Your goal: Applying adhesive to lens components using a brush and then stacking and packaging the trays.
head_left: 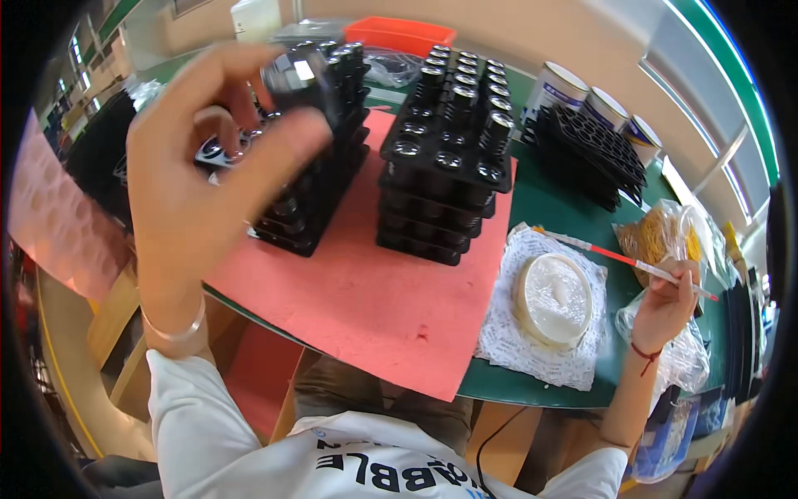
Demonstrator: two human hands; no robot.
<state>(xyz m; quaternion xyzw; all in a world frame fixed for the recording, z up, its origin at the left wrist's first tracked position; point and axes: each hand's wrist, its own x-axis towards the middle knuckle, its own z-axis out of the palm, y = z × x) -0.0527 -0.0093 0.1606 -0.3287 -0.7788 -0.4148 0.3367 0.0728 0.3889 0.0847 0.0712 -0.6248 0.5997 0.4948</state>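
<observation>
Raised at the left, my left hand (179, 191) pinches a dark, shiny-ended cylindrical part (299, 75) between thumb and fingers; motion blurs it. My right hand (665, 308) grips a slim red-and-white paintbrush (611, 253), its tip pointing left over the top edge of a crumpled printed paper sheet (501, 337). On that sheet lies a round shallow dish (555, 298) of whitish, glossy material. Behind my left hand stands one stack of black trays (320, 200), partly hidden. A second stack of black trays (432, 212) to its right carries several upright black cylinders (462, 98) with shiny tops.
A pink sheet (349, 324) covers part of the green table (540, 187). Empty black trays (586, 150) lean by several white cans (603, 108) at the back right. An orange bin (399, 35) sits at the back. Near my right hand is a bag of rubber bands (657, 237).
</observation>
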